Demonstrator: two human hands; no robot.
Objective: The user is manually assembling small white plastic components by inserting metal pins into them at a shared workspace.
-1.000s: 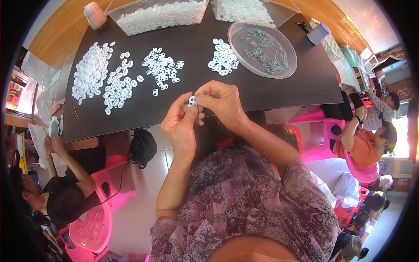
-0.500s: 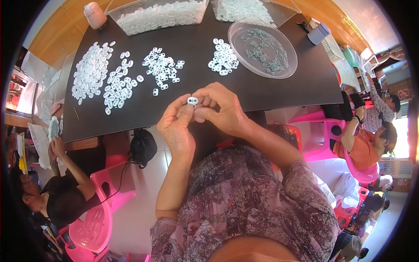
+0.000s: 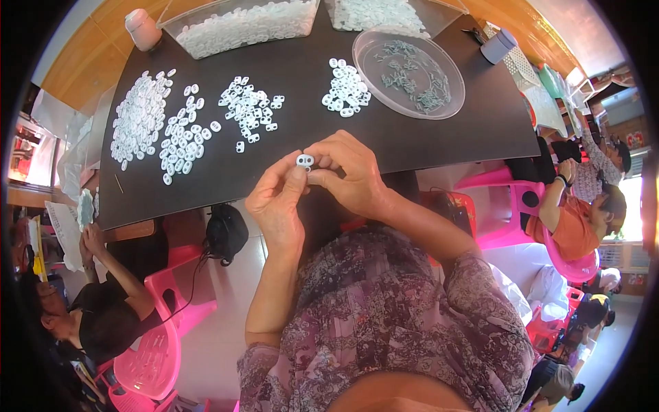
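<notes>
Sundries and seating
Pink jar (image 3: 143, 31), far left; grey container (image 3: 498, 47), far right; black bag (image 3: 227, 235), near left; pink plastic chairs (image 3: 147, 362), both sides; seated person in orange top (image 3: 572, 223), right.

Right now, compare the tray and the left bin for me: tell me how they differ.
Shape: the tray is round and whole in view; the left bin is straight-sided and cut off by the picture's upper edge.
Contents: the tray holds grey-green bits, the left bin white pieces.
Fill: the tray shows bare bottom; the left bin is heaped.
Shared: both are see-through.
</notes>
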